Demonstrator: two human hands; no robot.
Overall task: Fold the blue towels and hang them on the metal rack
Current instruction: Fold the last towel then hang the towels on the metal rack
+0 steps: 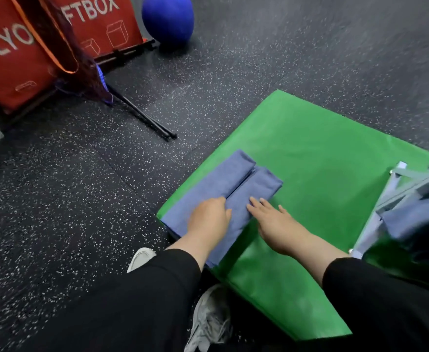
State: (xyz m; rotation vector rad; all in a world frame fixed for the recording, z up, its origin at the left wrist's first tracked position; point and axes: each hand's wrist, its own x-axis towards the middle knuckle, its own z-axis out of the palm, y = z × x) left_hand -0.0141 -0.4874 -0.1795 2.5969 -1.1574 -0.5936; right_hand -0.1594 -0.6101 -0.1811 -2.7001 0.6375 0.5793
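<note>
Two hands, the left hand (209,215) and the right hand (272,219), both on one folded blue towel (223,189). A second blue towel (411,219) hangs on the one metal rack (391,191) to the right of the hands. One green mat (322,148) under them. Beyond the hands: one blue ball (168,19), two red boxes (7,64) (101,21), two black rods (142,115). Two grey shoes (141,259) (209,321) near the hands

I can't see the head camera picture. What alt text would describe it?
A person's left hand and right hand press on a folded blue towel lying on a green mat on a speckled gym floor. Another blue towel hangs on a metal rack at the right edge.
</note>
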